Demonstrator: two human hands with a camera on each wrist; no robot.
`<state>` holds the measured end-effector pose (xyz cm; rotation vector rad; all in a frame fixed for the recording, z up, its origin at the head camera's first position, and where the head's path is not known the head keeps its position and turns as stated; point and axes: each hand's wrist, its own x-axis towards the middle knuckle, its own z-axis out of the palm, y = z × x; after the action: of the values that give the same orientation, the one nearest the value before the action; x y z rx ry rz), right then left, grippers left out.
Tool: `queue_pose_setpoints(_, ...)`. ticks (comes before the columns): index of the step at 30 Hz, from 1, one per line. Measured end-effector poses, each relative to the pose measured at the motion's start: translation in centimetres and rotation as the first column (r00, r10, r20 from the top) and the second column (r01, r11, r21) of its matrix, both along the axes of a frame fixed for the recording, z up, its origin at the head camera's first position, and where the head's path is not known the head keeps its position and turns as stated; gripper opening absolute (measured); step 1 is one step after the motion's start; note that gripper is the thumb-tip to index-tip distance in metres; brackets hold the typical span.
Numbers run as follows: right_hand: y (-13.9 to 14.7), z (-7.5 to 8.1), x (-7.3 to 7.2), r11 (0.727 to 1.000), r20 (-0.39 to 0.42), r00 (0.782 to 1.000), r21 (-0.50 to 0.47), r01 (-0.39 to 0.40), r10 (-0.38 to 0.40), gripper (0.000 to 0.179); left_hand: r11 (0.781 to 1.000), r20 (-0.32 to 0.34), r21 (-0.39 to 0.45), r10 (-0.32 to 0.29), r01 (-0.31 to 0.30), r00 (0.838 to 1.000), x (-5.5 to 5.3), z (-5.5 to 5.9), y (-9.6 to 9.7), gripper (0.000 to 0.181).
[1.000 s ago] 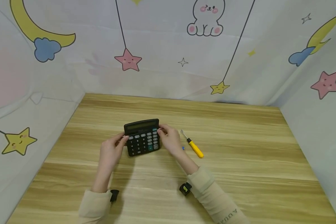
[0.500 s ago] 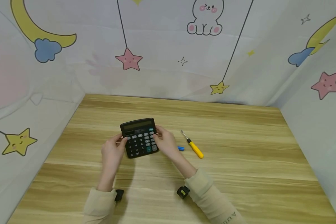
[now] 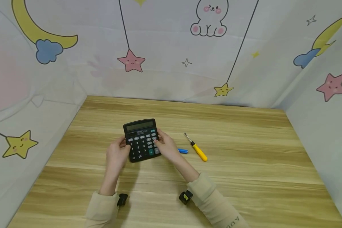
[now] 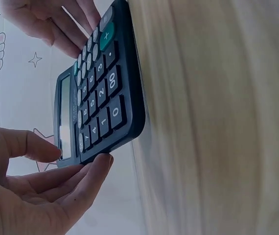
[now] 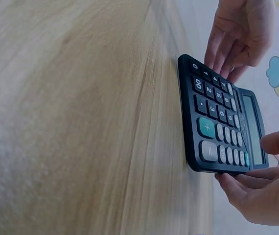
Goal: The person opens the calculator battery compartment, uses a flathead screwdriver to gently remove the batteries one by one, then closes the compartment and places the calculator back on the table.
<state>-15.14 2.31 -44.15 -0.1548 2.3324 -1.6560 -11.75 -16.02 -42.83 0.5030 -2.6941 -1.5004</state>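
A black desk calculator with dark number keys, grey function keys and a few green keys is held with its display end at the far side. My left hand grips its left edge, thumb at the front and fingers behind. On the opposite edge my right hand holds it the same way, the thumb over the right-hand keys. In the left wrist view the calculator leans back, its near edge low over the wooden table. The right wrist view has the calculator's keys and display facing me.
A screwdriver with a yellow handle lies right of my right hand. Between them shows the end of a blue stick-like thing, partly behind the hand. White cloth with printed stars surrounds the wooden table.
The calculator has shifted slightly left and tipped so more of its face and display shows. Both hands moved with it, their thumbs lower on the edges. More of the blue thing is uncovered.
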Motion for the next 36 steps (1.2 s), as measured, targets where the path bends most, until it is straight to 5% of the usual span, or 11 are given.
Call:
queue_pose_setpoints(19,-0.1,-1.0,-0.5,0.993,0.089,0.996,-0.121,-0.007,0.018,0.058,0.994,0.118,0.08,-0.088,0.079,0.989,-0.3,-0.3,0.0,0.057)
queue_pose_setpoints(36,0.0,-1.7,-0.6,0.995,0.106,0.994,-0.099,-0.01,0.02,0.057,0.986,0.149,0.069,-0.162,0.153,0.975,-0.3,-0.8,-0.1,0.06)
